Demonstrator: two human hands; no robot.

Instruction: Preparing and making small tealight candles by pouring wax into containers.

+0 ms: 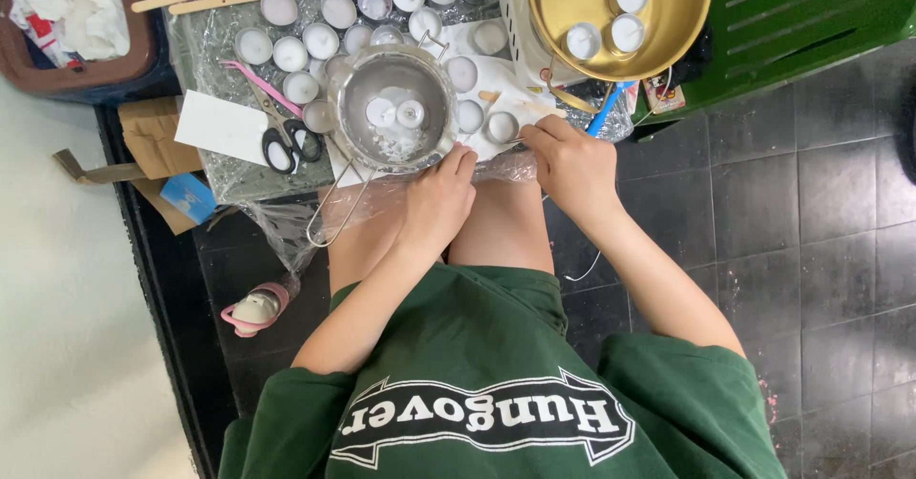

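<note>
The left hand (439,197) rests with bent fingers against the rim of a metal strainer bowl (396,107), which sits on the plastic-covered table (224,169) with 2 small white candles inside. The right hand (572,164) pinches near a little tealight cup (502,127), but I cannot tell if it holds anything. Black scissors (286,145) lie just left of the bowl.
</note>
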